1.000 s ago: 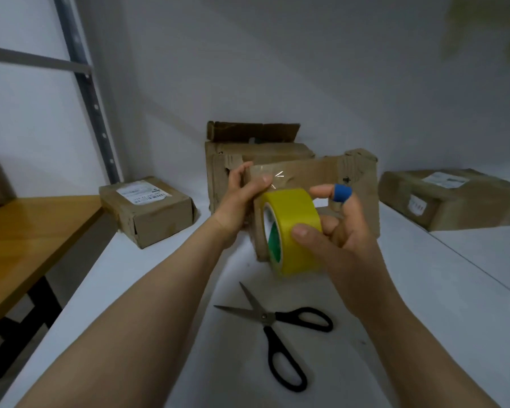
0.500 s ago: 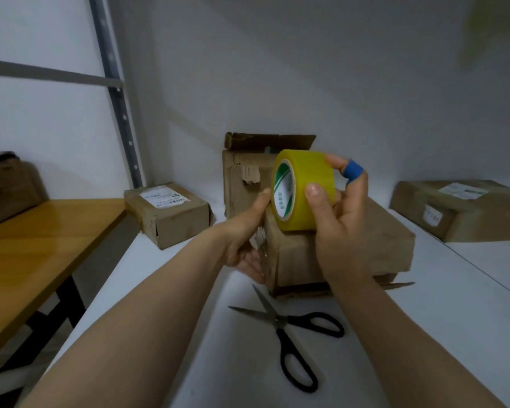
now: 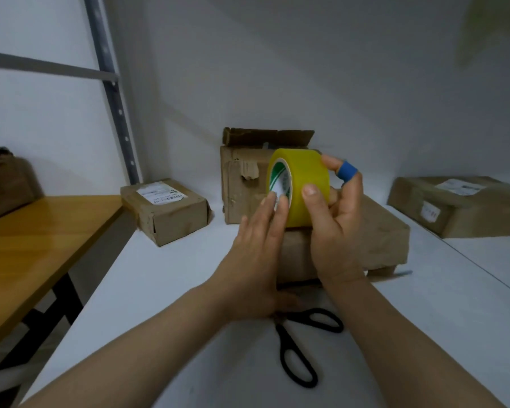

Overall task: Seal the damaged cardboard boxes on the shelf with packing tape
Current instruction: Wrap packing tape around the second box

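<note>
My right hand [image 3: 334,219] grips a yellow roll of packing tape [image 3: 305,184], thumb on its outer face; a blue band wraps one finger. My left hand [image 3: 259,254] reaches up with straight fingers, the fingertips touching the roll's green-and-white core side. Right behind and below the hands lies a flat, worn cardboard box [image 3: 380,240] on the white shelf [image 3: 165,284]. Further back stands a torn box with a raised flap [image 3: 245,175].
Black scissors [image 3: 299,348] lie on the shelf just under my wrists. A labelled small box [image 3: 165,210] sits at the left back, a wide labelled box [image 3: 460,204] at the right. A wooden table [image 3: 27,240] adjoins the shelf on the left, beside a metal upright [image 3: 112,92].
The front box has been laid down flat. My right hand raised the tape above it. My left hand let go of the box and came up to the roll's side.
</note>
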The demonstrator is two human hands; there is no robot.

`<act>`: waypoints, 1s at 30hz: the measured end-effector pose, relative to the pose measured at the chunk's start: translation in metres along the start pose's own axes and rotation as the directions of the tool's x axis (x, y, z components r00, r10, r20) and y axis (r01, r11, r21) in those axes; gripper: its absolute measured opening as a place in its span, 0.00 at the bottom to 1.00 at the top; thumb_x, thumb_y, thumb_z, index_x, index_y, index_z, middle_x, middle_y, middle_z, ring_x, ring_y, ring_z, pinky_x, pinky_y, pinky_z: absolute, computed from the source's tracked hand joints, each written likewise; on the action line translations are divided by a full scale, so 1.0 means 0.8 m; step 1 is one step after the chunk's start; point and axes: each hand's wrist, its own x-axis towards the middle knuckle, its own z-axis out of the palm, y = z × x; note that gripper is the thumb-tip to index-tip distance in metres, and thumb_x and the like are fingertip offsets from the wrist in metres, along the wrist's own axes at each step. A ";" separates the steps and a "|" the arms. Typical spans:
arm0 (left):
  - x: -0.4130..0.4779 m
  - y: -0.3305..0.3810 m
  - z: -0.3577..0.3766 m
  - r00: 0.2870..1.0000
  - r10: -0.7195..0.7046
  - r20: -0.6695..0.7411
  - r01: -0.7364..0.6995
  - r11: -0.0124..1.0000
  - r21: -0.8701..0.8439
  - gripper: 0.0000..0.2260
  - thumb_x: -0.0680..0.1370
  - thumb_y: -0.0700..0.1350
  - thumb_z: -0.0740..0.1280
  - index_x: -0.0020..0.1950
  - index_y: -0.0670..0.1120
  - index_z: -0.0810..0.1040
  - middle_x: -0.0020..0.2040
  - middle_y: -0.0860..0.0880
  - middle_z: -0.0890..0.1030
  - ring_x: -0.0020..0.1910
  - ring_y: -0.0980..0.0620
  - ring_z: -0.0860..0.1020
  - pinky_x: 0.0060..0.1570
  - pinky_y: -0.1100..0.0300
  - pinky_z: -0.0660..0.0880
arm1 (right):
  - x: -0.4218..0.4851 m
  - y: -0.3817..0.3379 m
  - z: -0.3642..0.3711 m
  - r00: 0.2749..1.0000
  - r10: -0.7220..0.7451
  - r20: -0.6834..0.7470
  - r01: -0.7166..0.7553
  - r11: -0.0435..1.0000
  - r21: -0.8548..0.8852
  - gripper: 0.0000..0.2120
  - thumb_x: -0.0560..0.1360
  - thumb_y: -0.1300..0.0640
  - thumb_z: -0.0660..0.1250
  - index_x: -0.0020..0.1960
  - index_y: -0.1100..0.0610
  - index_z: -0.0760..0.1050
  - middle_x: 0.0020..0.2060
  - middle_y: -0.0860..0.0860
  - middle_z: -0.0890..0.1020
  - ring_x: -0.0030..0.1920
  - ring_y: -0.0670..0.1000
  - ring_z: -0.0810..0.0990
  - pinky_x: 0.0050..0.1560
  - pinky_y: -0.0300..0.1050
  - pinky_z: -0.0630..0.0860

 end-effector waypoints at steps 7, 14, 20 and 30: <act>0.017 -0.033 0.009 0.993 -0.053 -0.103 0.027 0.971 -0.239 0.63 0.58 0.60 0.84 0.81 0.55 0.47 0.77 0.61 0.45 0.81 0.45 0.53 0.72 0.43 0.69 | -0.001 -0.004 -0.001 0.998 0.059 0.030 -0.061 0.995 0.074 0.17 0.81 0.61 0.65 0.68 0.52 0.68 0.45 0.57 0.84 0.46 0.56 0.84 0.47 0.51 0.81; 0.014 -0.038 0.014 0.989 -0.127 -0.075 0.088 0.916 -0.391 0.67 0.59 0.55 0.86 0.82 0.57 0.39 0.82 0.58 0.42 0.77 0.67 0.56 0.65 0.46 0.76 | 0.000 -0.012 0.009 0.997 0.081 0.003 -0.080 0.989 0.121 0.16 0.81 0.63 0.64 0.67 0.53 0.68 0.48 0.60 0.85 0.46 0.60 0.85 0.45 0.51 0.83; 0.026 -0.046 0.012 0.977 -0.198 0.079 0.211 0.857 -0.470 0.71 0.60 0.56 0.85 0.74 0.65 0.23 0.79 0.60 0.63 0.73 0.59 0.70 0.71 0.49 0.70 | 0.000 -0.012 0.009 0.992 0.117 -0.046 -0.107 0.979 0.171 0.18 0.79 0.59 0.65 0.68 0.57 0.68 0.49 0.59 0.84 0.47 0.57 0.85 0.45 0.51 0.83; 0.032 -0.052 0.020 0.965 -0.250 0.078 0.258 0.855 -0.450 0.63 0.59 0.66 0.81 0.77 0.69 0.37 0.76 0.57 0.68 0.69 0.52 0.74 0.66 0.47 0.75 | -0.009 -0.041 0.015 0.983 0.156 -0.101 -0.154 0.988 0.021 0.13 0.76 0.52 0.68 0.60 0.45 0.74 0.41 0.55 0.84 0.41 0.53 0.86 0.40 0.47 0.81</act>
